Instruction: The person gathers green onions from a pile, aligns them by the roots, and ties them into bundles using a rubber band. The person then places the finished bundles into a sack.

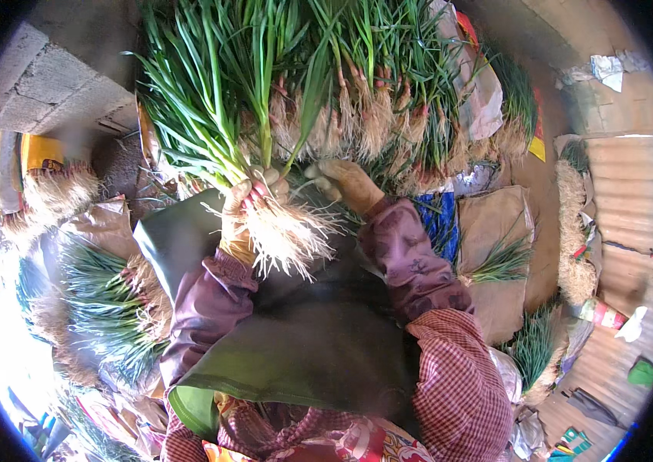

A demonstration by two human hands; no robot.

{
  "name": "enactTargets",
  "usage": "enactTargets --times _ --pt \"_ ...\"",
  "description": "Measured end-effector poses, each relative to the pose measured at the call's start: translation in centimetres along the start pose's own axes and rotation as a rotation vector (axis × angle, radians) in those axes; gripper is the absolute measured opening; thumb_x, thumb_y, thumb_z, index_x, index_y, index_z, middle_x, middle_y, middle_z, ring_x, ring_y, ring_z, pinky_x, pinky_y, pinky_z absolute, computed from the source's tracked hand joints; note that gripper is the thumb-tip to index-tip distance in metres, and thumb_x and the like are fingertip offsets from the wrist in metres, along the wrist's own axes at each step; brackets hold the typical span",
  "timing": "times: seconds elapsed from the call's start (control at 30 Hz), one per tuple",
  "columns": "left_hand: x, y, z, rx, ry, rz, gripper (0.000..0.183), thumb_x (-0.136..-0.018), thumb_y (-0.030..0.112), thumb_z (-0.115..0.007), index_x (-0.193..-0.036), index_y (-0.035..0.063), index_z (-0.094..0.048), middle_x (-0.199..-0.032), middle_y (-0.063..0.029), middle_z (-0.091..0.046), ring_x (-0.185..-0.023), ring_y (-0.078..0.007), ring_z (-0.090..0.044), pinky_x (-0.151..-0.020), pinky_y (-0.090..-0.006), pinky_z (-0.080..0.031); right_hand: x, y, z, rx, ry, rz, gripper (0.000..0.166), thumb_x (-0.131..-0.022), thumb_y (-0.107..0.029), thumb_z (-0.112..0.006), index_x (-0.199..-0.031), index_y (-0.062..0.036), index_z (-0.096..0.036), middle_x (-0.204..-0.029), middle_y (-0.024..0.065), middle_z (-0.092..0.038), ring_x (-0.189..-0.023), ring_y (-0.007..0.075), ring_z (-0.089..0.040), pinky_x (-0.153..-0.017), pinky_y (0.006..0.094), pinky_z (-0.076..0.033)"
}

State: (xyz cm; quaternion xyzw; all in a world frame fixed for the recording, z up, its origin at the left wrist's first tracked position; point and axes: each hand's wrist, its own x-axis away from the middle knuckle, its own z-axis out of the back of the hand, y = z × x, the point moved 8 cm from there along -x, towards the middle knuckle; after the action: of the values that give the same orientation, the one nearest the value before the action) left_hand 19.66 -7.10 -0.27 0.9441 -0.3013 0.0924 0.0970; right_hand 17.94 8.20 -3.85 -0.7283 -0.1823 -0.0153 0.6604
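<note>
My left hand (238,216), in a pale work glove, grips a bunch of spring onions (254,193) by the reddish lower stems. Its long green leaves point up and away, and its white roots (289,234) hang over my lap. To the right of that bunch is my gloved right hand (349,182), fingers curled. Whether it pinches a thin root or stem is too unclear to see. Just beyond both hands lies a large heap of spring onions (372,110) with their roots towards me. A dark green apron (326,341) covers my lap.
More spring onions (112,294) lie in rows at the left. A flattened brown sack (491,213) at the right bears a small bunch (497,263). A concrete block wall (52,84) rises at the upper left; corrugated sheet (627,202) lines the far right.
</note>
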Motion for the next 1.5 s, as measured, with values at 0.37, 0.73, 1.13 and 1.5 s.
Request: enactTargets --times 0.37,0.73,1.13,1.5 --pt "-0.7 -0.7 -1.1 -0.146 -0.044 -0.006 0.019 -0.078 0.018 -0.061 -0.088 0.0083 -0.049 -0.077 0.0004 -0.038 -0.071 -0.0118 -0.038 -0.063 -0.0235 -0.038 -2.4 0.9 -1.1 0.199 0.426 0.115 0.026 -0.089 -0.028 -0.051 -0.080 -0.0046 -0.058 -0.065 0.0057 -0.057 -0.050 0.0164 -0.050 -0.047 0.0293 -0.039" --pt "0.7 -0.3 -1.5 -0.182 0.026 -0.034 0.024 -0.077 0.021 -0.063 -0.093 0.0081 -0.050 -0.080 -0.0019 -0.045 -0.079 -0.0166 -0.047 -0.070 -0.0317 -0.045 4.9 5.5 1.2 1.371 -0.468 -0.019 0.047 -0.082 -0.039 -0.048 -0.108 -0.0016 -0.058 -0.105 0.0154 -0.061 -0.085 0.0311 -0.062 -0.078 0.0389 -0.049" --pt "2.2 -1.6 1.7 -0.406 0.065 0.090 0.031 -0.073 0.014 -0.063 -0.099 0.0005 -0.052 -0.103 -0.0160 -0.057 -0.103 -0.0261 -0.052 -0.089 -0.0432 -0.043 -1.6 -7.8 -1.1 -0.219 0.239 -0.128 0.022 -0.090 -0.021 -0.051 -0.101 -0.0030 -0.057 -0.068 0.0025 -0.056 -0.049 0.0089 -0.049 -0.043 0.0232 -0.043" --pt "-3.2 0.8 -8.6 -0.423 -0.056 -0.115 0.031 -0.082 0.019 -0.057 -0.108 0.0061 -0.046 -0.084 -0.0053 -0.056 -0.078 -0.0194 -0.057 -0.083 -0.0393 -0.048 8.9 -25.7 35.7 1.734 1.345 -0.516 0.046 -0.080 -0.043 -0.059 -0.111 -0.0084 -0.052 -0.092 0.0124 -0.061 -0.085 0.0256 -0.061 -0.072 0.0397 -0.049"
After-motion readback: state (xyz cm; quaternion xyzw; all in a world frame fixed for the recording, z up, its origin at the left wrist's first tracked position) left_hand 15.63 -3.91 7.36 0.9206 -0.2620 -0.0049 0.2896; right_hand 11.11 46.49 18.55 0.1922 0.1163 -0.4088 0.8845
